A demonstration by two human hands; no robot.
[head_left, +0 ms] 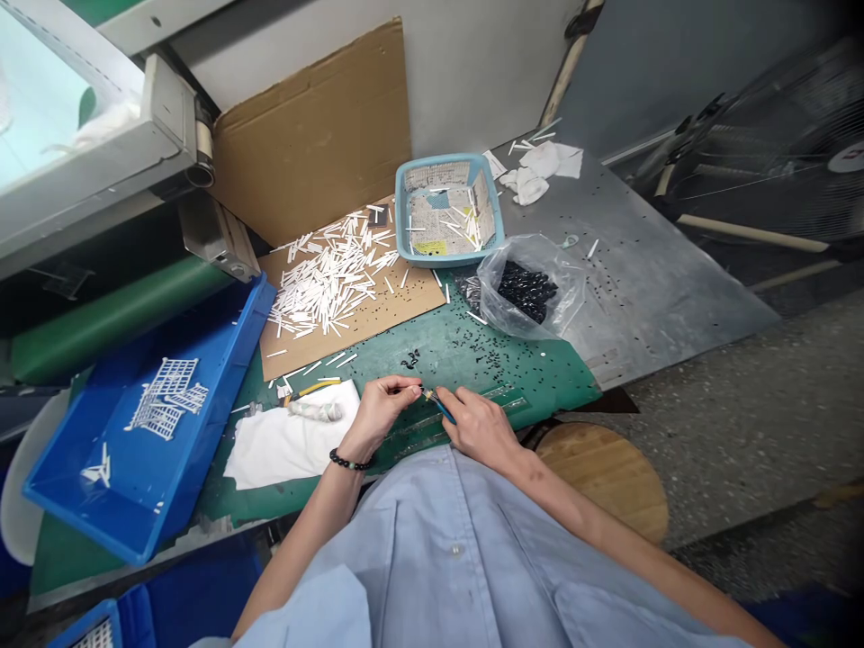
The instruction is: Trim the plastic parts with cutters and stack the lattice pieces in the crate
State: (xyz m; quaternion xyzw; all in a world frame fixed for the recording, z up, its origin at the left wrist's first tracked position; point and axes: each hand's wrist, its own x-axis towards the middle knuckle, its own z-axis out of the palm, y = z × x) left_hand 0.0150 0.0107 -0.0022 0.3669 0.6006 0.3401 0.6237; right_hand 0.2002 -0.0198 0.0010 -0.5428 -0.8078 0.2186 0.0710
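Blue-handled tool (441,409), slim, held at the middle of the frame between both hands: long axis runs from lower right up to upper left, tip pointing at the left hand's fingertips. Right hand (478,428) is the nearer, its fingers (460,403) clenched round the handle. Left hand (379,416) lies just left of the tip, its fingers (408,388) pinched shut at the tip; whether they hold some small piece there is too small to tell. Nothing stands between the two hands. Clear strips (496,393) lie under and beyond the right fingers, on a green mat (546,382). Black beads (482,353) lie scattered just ahead of the fingers, and a plastic bag of the same beads (527,292) sits farther ahead and to the right. To the left of the left hand: white cloth (283,445), with a yellow-handled tool (311,389) and a rolled wrap (315,411) on or beside it. Well ahead, cardboard (405,292) carries a heap of white sticks (330,281); a pale blue basket (418,180) stands beyond the beads. Far left, a blue tray (67,486).
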